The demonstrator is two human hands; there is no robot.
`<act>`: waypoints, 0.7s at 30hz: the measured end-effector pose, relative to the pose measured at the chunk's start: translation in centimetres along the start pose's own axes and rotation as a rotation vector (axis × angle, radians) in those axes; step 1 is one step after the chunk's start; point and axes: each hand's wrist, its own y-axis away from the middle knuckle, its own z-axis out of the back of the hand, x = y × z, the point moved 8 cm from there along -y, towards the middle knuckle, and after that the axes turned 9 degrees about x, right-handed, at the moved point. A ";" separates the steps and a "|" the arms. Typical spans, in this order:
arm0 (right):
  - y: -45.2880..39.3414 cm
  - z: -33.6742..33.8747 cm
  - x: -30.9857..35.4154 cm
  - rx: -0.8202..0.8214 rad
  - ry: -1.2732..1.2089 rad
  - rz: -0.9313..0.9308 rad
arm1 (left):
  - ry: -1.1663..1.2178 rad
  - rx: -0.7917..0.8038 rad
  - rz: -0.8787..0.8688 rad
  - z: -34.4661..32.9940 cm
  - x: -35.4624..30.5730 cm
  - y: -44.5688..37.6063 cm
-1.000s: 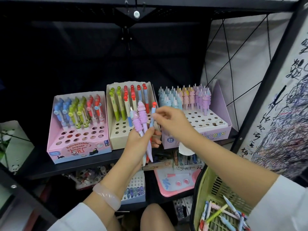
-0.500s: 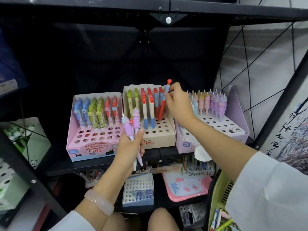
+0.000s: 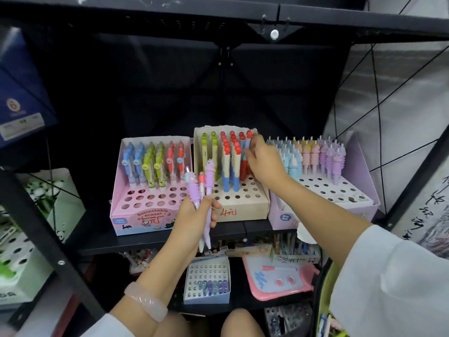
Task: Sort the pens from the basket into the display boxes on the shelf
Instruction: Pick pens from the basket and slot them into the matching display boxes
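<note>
Lowered since a moment ago, your right hand (image 3: 261, 161) is pinching the red-capped pen (image 3: 247, 152) into the middle box (image 3: 243, 210), while your left hand (image 3: 194, 215) is gripping three more pens (image 3: 202, 190) awaiting sorting.

Red-capped pen (image 3: 247, 152) — upright in beige box (image 3: 243, 210)

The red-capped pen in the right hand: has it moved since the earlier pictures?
Yes. The red-capped pen has gone from in front of the beige box to its back right holes, gripped by the right hand.
</note>
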 end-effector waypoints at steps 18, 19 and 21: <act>6.1 -1.7 2.1 0.263 -0.738 -0.003 | -0.068 0.141 -0.169 -3.6 -1.0 1.2; 6.2 -1.4 1.8 0.251 -0.744 -0.011 | -0.052 0.161 -0.162 -4.1 -0.9 1.3; 6.4 -0.3 0.6 0.180 -0.749 -0.036 | 0.000 0.193 -0.126 -5.2 -0.6 1.1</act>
